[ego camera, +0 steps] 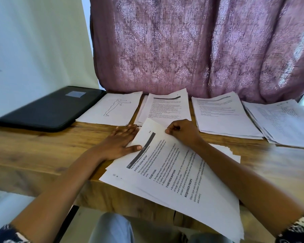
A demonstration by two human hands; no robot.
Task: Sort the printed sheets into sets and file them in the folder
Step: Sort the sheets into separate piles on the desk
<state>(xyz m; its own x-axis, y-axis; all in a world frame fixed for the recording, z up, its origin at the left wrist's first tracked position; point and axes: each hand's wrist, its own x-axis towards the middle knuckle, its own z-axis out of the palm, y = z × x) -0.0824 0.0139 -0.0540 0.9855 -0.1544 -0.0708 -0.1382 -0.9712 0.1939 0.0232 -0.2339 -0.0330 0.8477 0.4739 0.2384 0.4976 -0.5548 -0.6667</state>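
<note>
A loose stack of printed sheets (174, 183) lies skewed over the near edge of the wooden table (42, 155). My right hand (182, 131) pinches the far corner of the top sheet, which is lifted a little. My left hand (121, 144) lies flat on the table, thumb pressing the stack's left edge. Several sorted piles sit in a row at the back: one topped by a body outline drawing (112, 109), two text piles (167, 107) (223, 114), and a table-print pile (284, 121). The black folder (49, 109) lies shut at the far left.
A purple patterned curtain (200, 46) hangs right behind the back piles. A white wall (33, 50) stands to the left. The near stack overhangs the table's front edge above my lap.
</note>
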